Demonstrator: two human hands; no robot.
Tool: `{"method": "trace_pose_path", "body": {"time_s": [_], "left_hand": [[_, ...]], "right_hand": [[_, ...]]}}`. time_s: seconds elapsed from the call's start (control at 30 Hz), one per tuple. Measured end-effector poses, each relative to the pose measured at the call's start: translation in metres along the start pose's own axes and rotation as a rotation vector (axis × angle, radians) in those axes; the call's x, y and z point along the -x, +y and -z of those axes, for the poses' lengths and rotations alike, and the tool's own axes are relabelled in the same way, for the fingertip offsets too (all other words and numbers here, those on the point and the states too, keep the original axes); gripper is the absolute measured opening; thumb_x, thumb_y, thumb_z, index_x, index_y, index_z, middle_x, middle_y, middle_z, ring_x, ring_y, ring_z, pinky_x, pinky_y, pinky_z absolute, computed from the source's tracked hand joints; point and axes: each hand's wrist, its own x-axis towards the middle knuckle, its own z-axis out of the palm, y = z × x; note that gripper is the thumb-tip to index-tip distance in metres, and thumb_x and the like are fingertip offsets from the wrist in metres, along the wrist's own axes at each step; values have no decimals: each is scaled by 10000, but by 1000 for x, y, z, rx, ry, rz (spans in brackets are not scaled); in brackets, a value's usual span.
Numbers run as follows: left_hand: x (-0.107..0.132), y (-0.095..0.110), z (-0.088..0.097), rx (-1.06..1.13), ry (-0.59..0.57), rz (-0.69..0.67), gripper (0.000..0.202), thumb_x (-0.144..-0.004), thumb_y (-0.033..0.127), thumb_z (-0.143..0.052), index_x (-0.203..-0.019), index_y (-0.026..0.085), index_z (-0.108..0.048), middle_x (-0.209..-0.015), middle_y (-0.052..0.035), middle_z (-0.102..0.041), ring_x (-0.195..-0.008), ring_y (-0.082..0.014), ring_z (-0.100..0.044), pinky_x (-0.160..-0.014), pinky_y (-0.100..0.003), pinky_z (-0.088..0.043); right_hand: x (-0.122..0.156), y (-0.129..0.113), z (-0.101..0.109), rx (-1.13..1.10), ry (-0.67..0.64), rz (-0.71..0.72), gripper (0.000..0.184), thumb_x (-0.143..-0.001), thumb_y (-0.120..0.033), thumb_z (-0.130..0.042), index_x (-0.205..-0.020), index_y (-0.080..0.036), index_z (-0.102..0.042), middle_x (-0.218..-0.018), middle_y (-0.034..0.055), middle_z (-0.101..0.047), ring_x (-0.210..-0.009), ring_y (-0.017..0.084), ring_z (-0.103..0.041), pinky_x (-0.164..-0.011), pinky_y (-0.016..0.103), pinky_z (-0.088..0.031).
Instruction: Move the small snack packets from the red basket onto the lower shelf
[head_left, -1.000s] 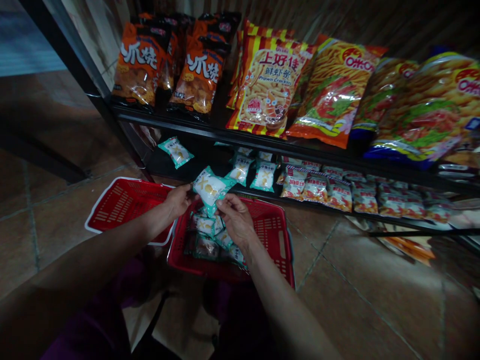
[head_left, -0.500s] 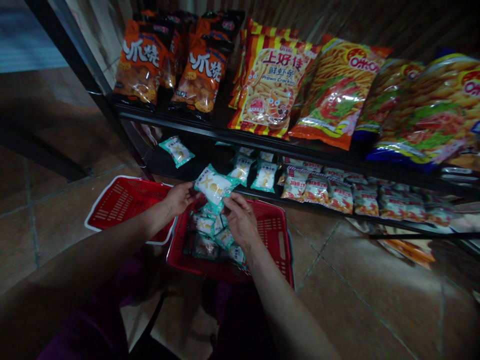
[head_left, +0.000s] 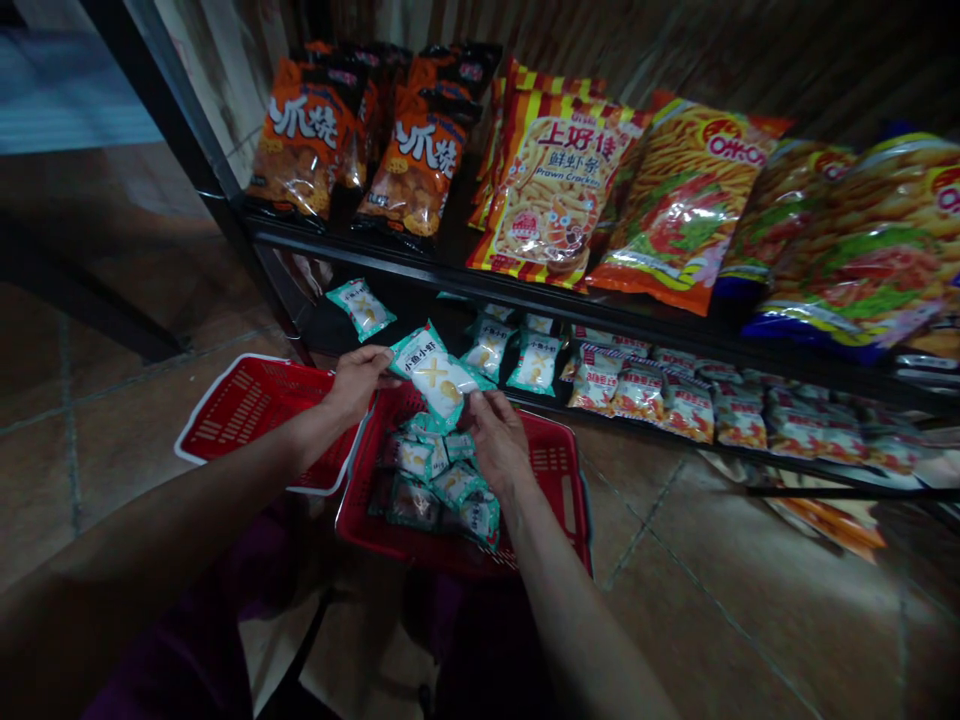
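Packet (head_left: pixel 431 375) in hand: one teal-and-white snack packet is held face up in the air by a person, over the far rim of a red basket (head_left: pixel 553 465) and just out from the front edge of the lower shelf (head_left: pixel 416 305), near that shelf's left end. The left hand (head_left: pixel 356 385) is clamped on the packet's upper left corner; the right hand (head_left: pixel 501 440) has its fingertips at the right edge, though whether they pinch it cannot be told. The step under way appears to be holding and turning a single packet between the hands; moving it on would call for a light grip on the crimped ends and a clear path past the shelf's edge. By count, there are two red baskets, the second basket (head_left: pixel 255 410) just to the left on the floor. At least five more teal packets (head_left: pixel 457 484) lie heaped in the nearer one, too overlapped for an exact tally. On the lower shelf, a lone packet (head_left: pixel 363 308) sits by the left end, two others (head_left: pixel 536 360) stand at the front edge with more partly hidden behind, and about seven red-and-white packets (head_left: pixel 637 390) line the front toward the right. Above, the upper shelf (head_left: pixel 360 255) shows two orange bags (head_left: pixel 409 165) foremost, one prawn bag (head_left: pixel 551 190) foremost and three large bags (head_left: pixel 690 200), with others behind.
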Motion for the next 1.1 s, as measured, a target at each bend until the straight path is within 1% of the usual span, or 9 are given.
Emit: {"method": "trace_pose_path", "body": {"time_s": [0.2, 0.3, 0.4, 0.53, 0.67, 0.77, 0.87, 1.0, 1.1], "left_hand": [[1, 3, -1, -58, 28, -71, 52, -708, 116, -680, -660, 117, -660, -672, -2, -612, -572, -93, -567, -495, -210, -525], [2, 6, -2, -55, 34, -81, 39, -688, 106, -687, -662, 111, -658, -671, -1, -601, -588, -96, -567, -497, -213, -535], [3, 9, -3, -35, 34, -85, 57, -678, 118, -703, -661, 112, -649, -667, 2, -593, -582, -95, -563, -508, -222, -542], [2, 15, -1, -5, 28, -57, 63, -708, 131, -687, -671, 123, -637, -658, 8, -585, -555, -83, -545, -501, -219, -531], [-1, 21, 0, -32, 30, -31, 80, -719, 117, -669, -654, 127, -624, -637, 4, -589, -523, -76, -525, -453, -185, -459], [-2, 23, 1, -42, 16, -12, 85, -725, 111, -655, -651, 131, -616, -601, 11, -582, -497, -69, -504, -432, -172, -404], [-3, 20, 2, -43, -2, -22, 91, -729, 107, -647, -647, 135, -617, -572, 16, -566, -475, -64, -482, -430, -176, -365], [-3, 18, 3, -89, -40, -77, 114, -742, 119, -643, -633, 140, -614, -541, 26, -541, -435, -56, -431, -428, -187, -323], [-1, 20, 2, -134, -66, -113, 115, -736, 132, -663, -636, 147, -607, -525, 36, -527, -419, -56, -416, -421, -187, -304]], "right_hand": [[-4, 1, 2, -31, 103, 26, 335, -490, -344, -848, -684, -228, -600, -623, -69, -610, -578, 86, -537, -604, 240, -473], [-4, 0, 2, -48, 99, 6, 337, -496, -366, -850, -684, -230, -605, -662, -66, -621, -615, 89, -563, -620, 237, -493], [-4, 0, 3, -19, 61, -3, 348, -482, -385, -857, -658, -221, -606, -660, -57, -617, -629, 99, -577, -644, 254, -517], [-4, 5, 7, 56, 9, -41, 349, -474, -363, -863, -612, -204, -585, -642, -50, -629, -623, 111, -601, -649, 262, -519], [-3, 10, 10, 212, -74, -100, 360, -471, -365, -865, -534, -192, -556, -557, -43, -618, -589, 126, -615, -609, 257, -496], [0, 12, 10, 250, -135, -187, 388, -430, -372, -879, -499, -189, -544, -513, -35, -614, -606, 153, -642, -597, 261, -492], [3, 12, 9, 286, -160, -252, 399, -423, -382, -880, -501, -185, -542, -523, -9, -640, -606, 160, -650, -581, 253, -481], [3, 14, 11, 356, -211, -288, 386, -477, -404, -852, -525, -188, -535, -558, 7, -666, -611, 156, -640, -605, 265, -480], [0, 15, 16, 476, -274, -219, 288, -552, -366, -814, -606, -197, -588, -623, -17, -682, -635, 147, -625, -647, 281, -478]]}}
